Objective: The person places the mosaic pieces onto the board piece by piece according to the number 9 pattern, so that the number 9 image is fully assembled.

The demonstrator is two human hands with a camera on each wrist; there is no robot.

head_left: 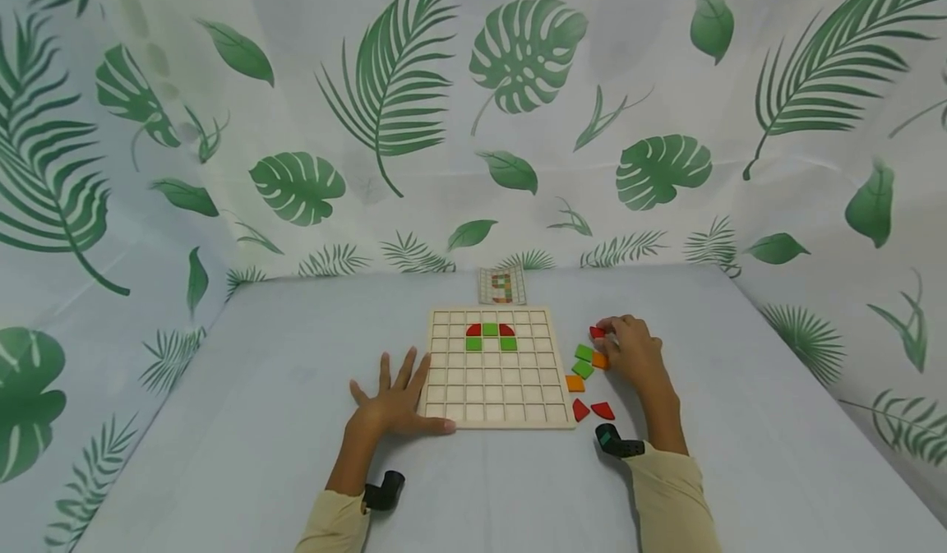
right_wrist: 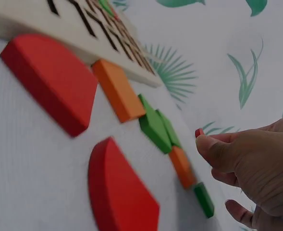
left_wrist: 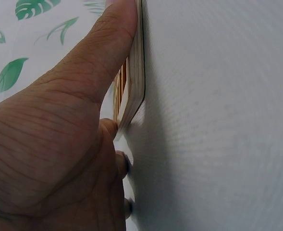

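Observation:
A wooden grid board (head_left: 510,426) lies on the table, with red quarter-round tiles and green square tiles (head_left: 490,329) set in its upper cells. My left hand (head_left: 392,409) has its fingers spread at the board's lower left corner, the thumb along the front edge; the left wrist view shows the thumb (left_wrist: 103,53) against the board's side. Beyond the board's right side, my right hand (head_left: 638,356) pinches a small red tile (head_left: 596,333) between thumb and fingertips. In the right wrist view only a bit of that red tile (right_wrist: 199,132) shows.
Loose tiles lie right of the board: green squares (head_left: 583,368), orange squares (head_left: 575,384) and two red quarter-rounds (head_left: 602,411). A small pattern card (head_left: 486,288) stands behind the board. Leaf-printed cloth (head_left: 414,224) encloses the table's back and sides.

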